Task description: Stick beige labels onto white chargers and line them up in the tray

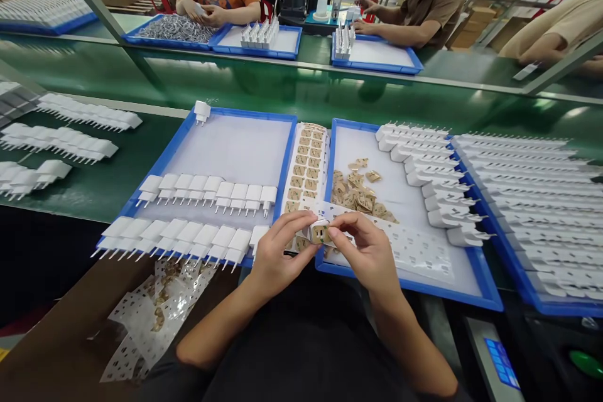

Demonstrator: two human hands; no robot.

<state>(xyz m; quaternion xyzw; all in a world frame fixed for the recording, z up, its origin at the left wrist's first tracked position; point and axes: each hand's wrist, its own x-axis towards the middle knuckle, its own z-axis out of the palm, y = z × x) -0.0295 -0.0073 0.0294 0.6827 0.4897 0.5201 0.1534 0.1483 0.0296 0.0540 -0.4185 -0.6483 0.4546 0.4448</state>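
Observation:
A white charger plug point(313, 223) is pinched in my left hand point(281, 252), its end face turned up toward me. On that face sits a tan adhesive sticker point(320, 232). The thumb and forefinger of my right hand point(366, 250) close on the sticker's right edge. Beneath my hands runs a sheet of tan stickers point(305, 166) in rows, between two blue trays. The left tray point(245, 132) bears two rows of white plugs point(207, 191) and a single one at its far corner. In the right tray point(336, 138) lie loose tan pieces point(360, 191) and a column of plugs point(431, 182).
Further right, another blue tray point(522, 292) is filled with plugs. Clear perforated sheets point(414, 251) cross the right tray's front; more used sheets point(146, 320) lie in a cardboard box below left. Across the green conveyor point(226, 85), co-workers sit behind blue trays point(287, 53).

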